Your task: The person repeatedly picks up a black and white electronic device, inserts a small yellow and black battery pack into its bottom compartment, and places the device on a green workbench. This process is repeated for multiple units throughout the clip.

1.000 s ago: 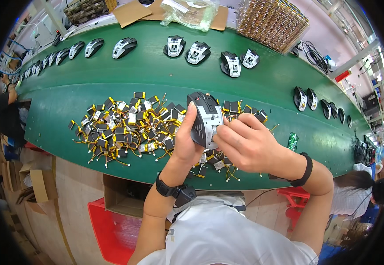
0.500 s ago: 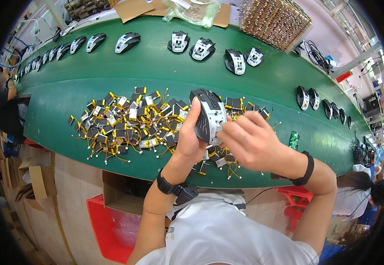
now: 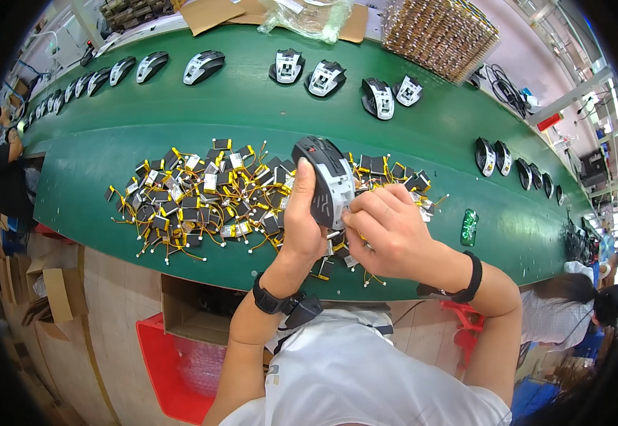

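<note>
A black and white computer mouse shell (image 3: 331,174) is tilted up over the bench, gripped in my left hand (image 3: 302,220) with the thumb along its left side. My right hand (image 3: 390,231) has its fingers curled and pinched against the shell's lower right edge. Whether something small sits between those fingertips is hidden. Below both hands spreads a pile of small battery packs (image 3: 202,195), silver and black with yellow tape and thin wires ending in white plugs. Part of the pile is covered by my hands.
More mouse shells (image 3: 326,78) stand in a row along the far side of the green bench (image 3: 252,106). A green packet (image 3: 469,227) lies to the right. A stack of trays (image 3: 440,39) stands at the back. Below the front edge are a red bin (image 3: 160,369) and a cardboard box (image 3: 188,312).
The mouse shell and both hands have shifted slightly left. My right elbow has drawn inward, and the right fingers remain at the shell's lower edge.
</note>
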A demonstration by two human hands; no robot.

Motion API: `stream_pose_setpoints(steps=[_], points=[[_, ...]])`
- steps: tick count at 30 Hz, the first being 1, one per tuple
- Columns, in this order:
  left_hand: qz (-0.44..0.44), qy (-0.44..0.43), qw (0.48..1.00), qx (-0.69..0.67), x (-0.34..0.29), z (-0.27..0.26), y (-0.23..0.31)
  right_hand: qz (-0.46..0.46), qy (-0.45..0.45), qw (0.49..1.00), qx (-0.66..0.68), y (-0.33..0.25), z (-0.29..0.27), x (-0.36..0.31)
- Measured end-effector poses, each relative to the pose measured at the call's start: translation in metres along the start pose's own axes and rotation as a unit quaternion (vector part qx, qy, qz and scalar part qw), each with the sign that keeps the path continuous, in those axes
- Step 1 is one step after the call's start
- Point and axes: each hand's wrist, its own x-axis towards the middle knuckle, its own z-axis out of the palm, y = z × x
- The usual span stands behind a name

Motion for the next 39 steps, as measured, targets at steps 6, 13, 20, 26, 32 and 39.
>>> stream_pose_setpoints(steps=[6, 13, 20, 26, 32, 39], points=[[0.049, -0.113, 0.992, -0.024, -0.001, 0.005, 0.012, 0.159, 0.038, 0.966, 0.201, -0.01, -0.014, -0.007], [0.104, -0.177, 0.979, 0.01, 0.0, 0.006, 0.009, 0.407, 0.011, 0.66, 0.631, 0.0, 0.0, -0.014], [0.114, -0.187, 0.976, 0.013, 0.001, 0.002, 0.001, 0.4, -0.05, 0.644, 0.65, -0.002, 0.0, -0.009], [0.086, -0.159, 0.982, 0.051, -0.004, 0.009, 0.007, 0.387, -0.042, 0.62, 0.681, -0.004, 0.003, -0.013], [0.105, -0.191, 0.975, 0.047, -0.004, 0.008, 0.006, 0.378, -0.031, 0.625, 0.683, -0.005, 0.003, -0.016], [0.127, -0.2, 0.971, 0.038, -0.003, 0.006, 0.002, 0.39, -0.048, 0.634, 0.666, -0.001, 0.009, -0.019]])
